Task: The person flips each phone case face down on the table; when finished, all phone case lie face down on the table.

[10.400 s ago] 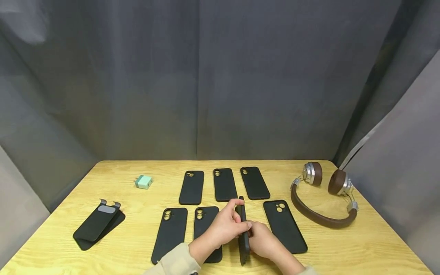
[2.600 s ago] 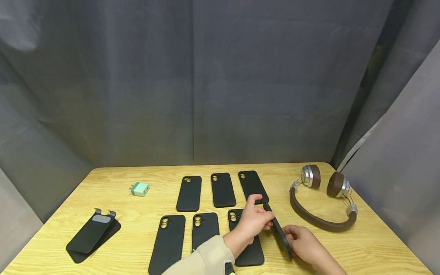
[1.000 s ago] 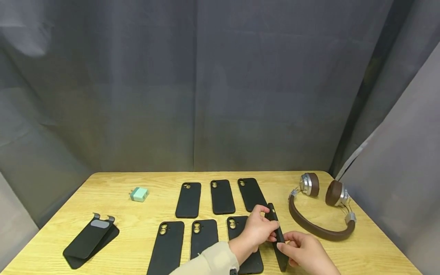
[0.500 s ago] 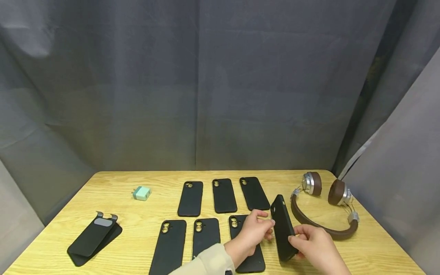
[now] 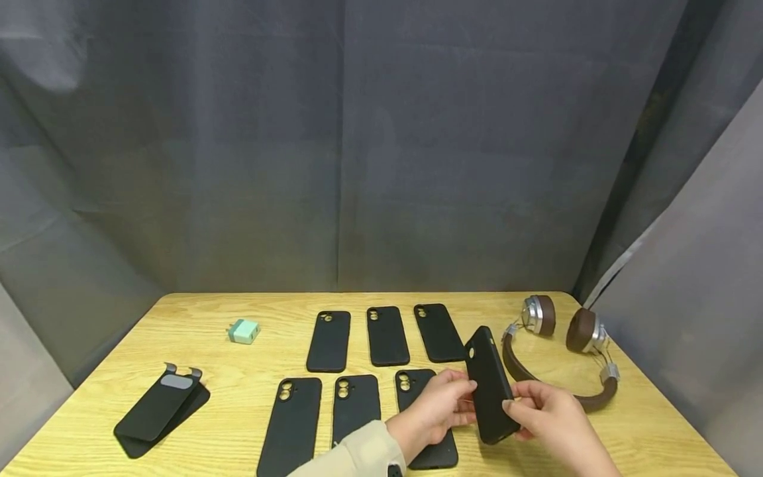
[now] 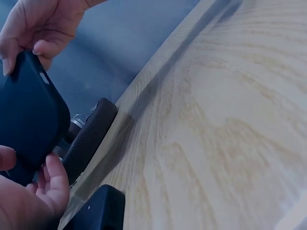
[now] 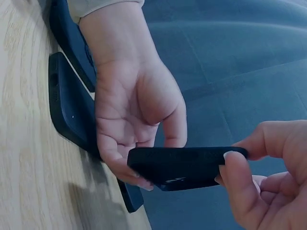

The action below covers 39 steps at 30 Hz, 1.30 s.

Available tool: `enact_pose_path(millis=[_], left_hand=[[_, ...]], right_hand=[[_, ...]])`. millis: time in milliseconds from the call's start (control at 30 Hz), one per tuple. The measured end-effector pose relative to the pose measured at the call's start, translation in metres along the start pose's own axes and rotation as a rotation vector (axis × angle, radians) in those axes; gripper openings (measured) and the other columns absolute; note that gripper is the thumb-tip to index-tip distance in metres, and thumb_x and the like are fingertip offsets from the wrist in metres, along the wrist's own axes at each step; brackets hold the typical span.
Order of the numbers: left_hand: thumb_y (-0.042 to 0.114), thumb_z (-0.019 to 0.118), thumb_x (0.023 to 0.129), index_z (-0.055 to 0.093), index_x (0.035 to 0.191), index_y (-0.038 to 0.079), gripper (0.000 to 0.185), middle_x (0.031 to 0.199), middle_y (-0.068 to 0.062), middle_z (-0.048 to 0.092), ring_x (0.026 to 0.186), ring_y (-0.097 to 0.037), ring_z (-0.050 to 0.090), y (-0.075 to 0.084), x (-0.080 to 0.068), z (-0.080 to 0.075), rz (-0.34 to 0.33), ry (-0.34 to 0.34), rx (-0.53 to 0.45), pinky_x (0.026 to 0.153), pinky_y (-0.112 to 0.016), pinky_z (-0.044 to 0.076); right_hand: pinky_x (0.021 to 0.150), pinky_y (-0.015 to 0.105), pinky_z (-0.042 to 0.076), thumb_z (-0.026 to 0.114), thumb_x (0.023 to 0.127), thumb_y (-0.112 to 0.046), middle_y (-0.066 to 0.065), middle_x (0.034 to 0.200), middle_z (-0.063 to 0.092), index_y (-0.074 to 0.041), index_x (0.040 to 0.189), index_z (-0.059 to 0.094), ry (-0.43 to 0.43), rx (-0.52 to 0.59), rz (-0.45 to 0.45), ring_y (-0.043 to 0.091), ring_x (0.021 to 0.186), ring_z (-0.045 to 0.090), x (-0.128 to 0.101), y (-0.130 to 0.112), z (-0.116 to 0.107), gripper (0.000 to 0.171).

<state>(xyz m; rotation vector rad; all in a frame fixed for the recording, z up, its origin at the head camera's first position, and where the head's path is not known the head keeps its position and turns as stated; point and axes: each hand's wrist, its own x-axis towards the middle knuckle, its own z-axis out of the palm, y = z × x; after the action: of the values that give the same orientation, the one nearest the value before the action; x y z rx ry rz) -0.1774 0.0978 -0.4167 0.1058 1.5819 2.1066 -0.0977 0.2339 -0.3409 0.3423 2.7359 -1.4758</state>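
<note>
Both hands hold a black phone case (image 5: 490,391) tilted up above the table's right-hand part. My left hand (image 5: 438,405) pinches its left edge, thumb on the broad face and fingers behind. My right hand (image 5: 551,414) grips the opposite edge between thumb and fingers, low down. In the right wrist view the phone case (image 7: 187,167) is seen end-on between the left hand (image 7: 134,105) and the right hand (image 7: 268,179). More black phone cases lie flat in two rows; the near-right phone case (image 5: 417,379) is partly hidden under my left wrist.
Brown headphones (image 5: 533,371) lie at the right, just behind my right hand. A mint-green charger plug (image 5: 244,331) sits at the back left. Nearer on the left, a black phone case with a grey oval (image 5: 152,411) rests on another dark flat piece. A grey curtain (image 5: 340,146) surrounds the table.
The near-right case now lying flat was held upright about ten seconds ago. Since half a second ago, the held case has risen and turned its broad face more toward the head camera.
</note>
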Motion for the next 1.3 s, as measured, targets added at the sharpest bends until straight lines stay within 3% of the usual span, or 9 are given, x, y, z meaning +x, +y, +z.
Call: enact_pose_path(millis=[133,333,500,733,1000,1133,1233,1300], left_hand=[[0.009,0.058,0.084,0.049,0.096,0.009,0.015,0.075,-0.001,0.054,0.062,-0.012,0.053,-0.001,0.000,-0.003,0.000,0.010,-0.016,0.056,-0.023,0.045],[0.004,0.058,0.081,0.046,0.099,0.006,0.021,0.075,-0.001,0.054,0.059,-0.010,0.052,-0.003,0.000,-0.008,0.052,0.035,-0.016,0.055,-0.022,0.044],[0.001,0.059,0.079,0.046,0.099,0.005,0.024,0.073,-0.001,0.058,0.052,-0.008,0.051,-0.003,-0.002,-0.009,0.074,0.064,0.035,0.052,-0.021,0.045],[-0.002,0.061,0.076,0.050,0.100,0.004,0.027,0.074,-0.006,0.055,0.055,-0.012,0.053,0.002,-0.007,-0.008,0.093,0.135,0.265,0.052,-0.027,0.048],[0.000,0.066,0.077,0.051,0.107,0.005,0.034,0.067,-0.002,0.057,0.051,-0.014,0.056,0.010,-0.018,-0.006,0.115,0.105,0.495,0.052,-0.025,0.046],[0.006,0.069,0.079,0.051,0.115,0.003,0.040,0.062,-0.002,0.058,0.049,-0.015,0.057,0.011,-0.018,-0.004,0.055,0.065,0.638,0.060,-0.027,0.047],[0.013,0.070,0.079,0.050,0.122,0.002,0.048,0.056,-0.001,0.058,0.049,-0.014,0.057,0.011,-0.017,-0.002,-0.002,0.033,0.801,0.069,-0.026,0.049],[0.016,0.071,0.078,0.053,0.119,0.001,0.047,0.055,-0.002,0.059,0.051,-0.013,0.059,0.011,-0.016,-0.001,-0.005,0.015,0.910,0.070,-0.025,0.049]], right_hand=[[0.058,0.027,0.051,0.061,0.085,-0.011,0.009,0.089,0.066,0.014,0.113,0.055,-0.006,0.026,0.012,0.015,0.066,0.059,0.003,0.003,0.002,0.038],[0.062,0.031,0.052,0.057,0.089,-0.015,0.021,0.105,0.063,0.016,0.121,0.049,-0.039,0.019,0.056,0.018,0.067,0.060,0.012,0.013,0.001,0.045],[0.066,0.034,0.052,0.056,0.091,-0.020,0.029,0.116,0.056,0.016,0.125,0.046,-0.073,-0.005,0.093,0.019,0.067,0.061,0.020,0.025,0.001,0.050],[0.064,0.035,0.053,0.058,0.089,-0.023,0.022,0.103,0.063,0.015,0.121,0.049,-0.069,-0.032,0.108,0.019,0.064,0.061,0.027,0.037,0.007,0.051],[0.060,0.034,0.052,0.056,0.089,-0.015,0.010,0.082,0.063,0.015,0.121,0.047,-0.075,0.014,0.141,0.019,0.060,0.058,0.034,0.046,0.011,0.045],[0.060,0.033,0.052,0.056,0.088,-0.010,0.010,0.084,0.062,0.016,0.113,0.051,-0.106,0.009,0.158,0.019,0.061,0.055,0.036,0.054,0.013,0.036],[0.062,0.034,0.052,0.057,0.088,-0.011,0.013,0.093,0.062,0.015,0.110,0.053,-0.129,-0.010,0.173,0.019,0.065,0.055,0.038,0.058,0.013,0.035],[0.063,0.035,0.053,0.058,0.087,-0.011,0.014,0.095,0.062,0.015,0.109,0.054,-0.132,-0.030,0.171,0.019,0.068,0.057,0.039,0.060,0.013,0.035]])
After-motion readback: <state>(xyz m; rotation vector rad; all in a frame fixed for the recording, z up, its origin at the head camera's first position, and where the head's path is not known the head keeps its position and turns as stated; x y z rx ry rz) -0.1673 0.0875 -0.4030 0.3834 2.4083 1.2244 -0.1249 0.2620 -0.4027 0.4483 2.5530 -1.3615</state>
